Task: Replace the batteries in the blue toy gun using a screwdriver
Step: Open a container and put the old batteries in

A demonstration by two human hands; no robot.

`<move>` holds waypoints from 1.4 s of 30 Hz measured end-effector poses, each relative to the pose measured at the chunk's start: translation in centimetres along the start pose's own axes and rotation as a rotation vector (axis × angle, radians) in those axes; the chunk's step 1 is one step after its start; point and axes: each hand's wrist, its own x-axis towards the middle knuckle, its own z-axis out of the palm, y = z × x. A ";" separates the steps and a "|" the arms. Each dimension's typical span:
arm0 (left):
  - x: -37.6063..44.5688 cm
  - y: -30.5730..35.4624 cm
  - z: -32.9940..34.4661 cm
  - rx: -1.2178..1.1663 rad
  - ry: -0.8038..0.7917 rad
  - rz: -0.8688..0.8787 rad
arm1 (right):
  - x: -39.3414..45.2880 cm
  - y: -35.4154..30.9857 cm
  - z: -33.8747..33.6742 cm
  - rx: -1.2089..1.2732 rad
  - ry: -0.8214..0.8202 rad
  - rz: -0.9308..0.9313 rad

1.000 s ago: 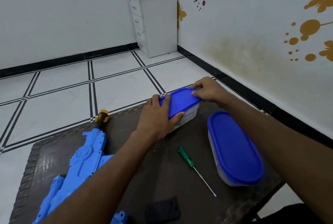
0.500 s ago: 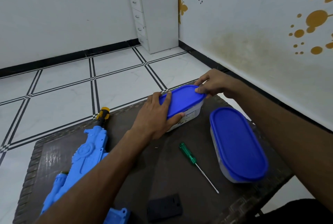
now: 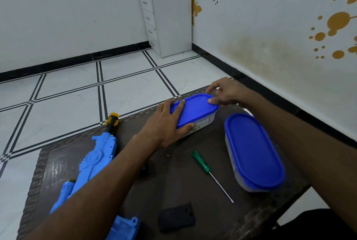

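Both hands' grip clasps the small blue-lidded clear plastic box (image 3: 195, 113), left hand (image 3: 166, 123) at nine o'clock, right hand (image 3: 225, 93) pinching the light, flexible lid's three o'clock rim, likely best peeled there.

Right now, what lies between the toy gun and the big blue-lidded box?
In the head view, the green screwdriver lies between the toy gun and the big box; the left forearm also crosses there.

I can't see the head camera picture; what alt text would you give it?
A person's left hand grips the near end of a small blue-lidded container on a dark table while the right hand pinches the lid's far edge. A blue toy gun lies at left, a green screwdriver in the middle, a larger blue-lidded container at right.
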 end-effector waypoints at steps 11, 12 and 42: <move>0.1 0.8 -0.5 -0.031 -0.079 -0.071 | 0.1 0.1 -1.4 -0.048 -0.428 -0.132; 0.2 0.8 -0.5 -0.032 -0.083 -0.074 | 0.3 0.0 -1.4 -0.064 -0.433 -0.132; 0.8 4.8 -0.4 -1.577 0.133 -0.696 | 2.1 1.8 -0.4 0.258 0.157 -0.013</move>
